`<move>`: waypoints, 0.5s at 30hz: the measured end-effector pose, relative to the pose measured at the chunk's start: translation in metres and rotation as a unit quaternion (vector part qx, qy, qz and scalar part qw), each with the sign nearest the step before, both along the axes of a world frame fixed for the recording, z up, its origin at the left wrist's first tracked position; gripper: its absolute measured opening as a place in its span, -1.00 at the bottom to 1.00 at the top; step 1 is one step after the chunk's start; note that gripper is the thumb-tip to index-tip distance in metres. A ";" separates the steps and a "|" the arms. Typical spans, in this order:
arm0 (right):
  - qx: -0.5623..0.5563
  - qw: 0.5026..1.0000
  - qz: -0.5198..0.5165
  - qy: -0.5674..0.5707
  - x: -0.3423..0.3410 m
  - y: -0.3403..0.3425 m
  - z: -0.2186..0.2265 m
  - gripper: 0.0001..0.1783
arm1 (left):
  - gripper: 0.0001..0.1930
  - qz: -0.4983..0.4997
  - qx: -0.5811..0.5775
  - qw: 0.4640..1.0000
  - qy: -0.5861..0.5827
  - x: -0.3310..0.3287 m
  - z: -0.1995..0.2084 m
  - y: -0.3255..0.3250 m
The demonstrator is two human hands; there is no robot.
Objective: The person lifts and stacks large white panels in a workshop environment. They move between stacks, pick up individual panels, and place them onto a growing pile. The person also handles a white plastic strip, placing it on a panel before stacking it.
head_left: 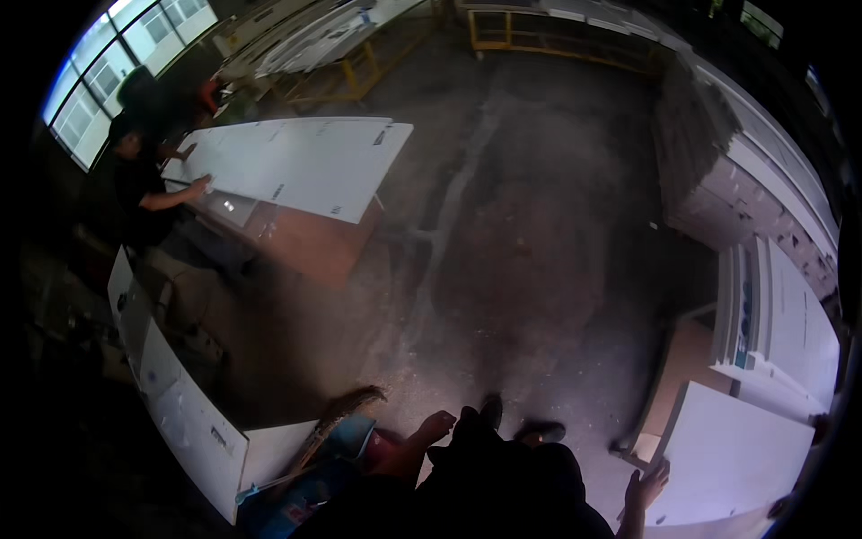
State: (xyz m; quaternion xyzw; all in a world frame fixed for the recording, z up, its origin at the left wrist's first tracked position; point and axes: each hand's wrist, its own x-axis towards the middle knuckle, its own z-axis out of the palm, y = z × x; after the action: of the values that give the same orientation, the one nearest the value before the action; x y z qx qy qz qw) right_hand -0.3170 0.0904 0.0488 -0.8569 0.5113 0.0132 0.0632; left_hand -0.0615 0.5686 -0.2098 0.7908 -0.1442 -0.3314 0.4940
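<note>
Beside my left thigh hangs my left hand (437, 425), its fingers curled in loosely and nothing visible in them. At the lower right, my right hand (648, 486) grips the near left edge of a flat white panel (732, 454), with its fingers against the edge. The panel lies slanted in front of a stack of thick white panels (795, 323). Small dark reddish shapes touch the panel's far right side, too dim to make out.
A brown board stand (684, 364) is under the panels. Left, a co-worker (148, 193) handles large white sheets (296, 162) on a brown table (314, 242). A blue bin (350, 436) and a leaning white board (189, 404) are at lower left. Yellow-framed racks (507, 31) stand far off.
</note>
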 end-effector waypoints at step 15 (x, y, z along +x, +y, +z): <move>0.037 0.984 0.160 -0.072 0.131 -0.076 -0.031 -0.50 | -0.58 0.076 0.287 0.942 0.154 -0.097 -0.004 0.064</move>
State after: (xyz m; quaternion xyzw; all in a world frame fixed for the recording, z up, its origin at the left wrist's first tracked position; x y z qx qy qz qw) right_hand -0.1861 0.0140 0.0180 -0.9235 0.3610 -0.0198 0.1283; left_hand -0.1587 0.6329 -0.2141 0.8470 0.0950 -0.4381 0.2858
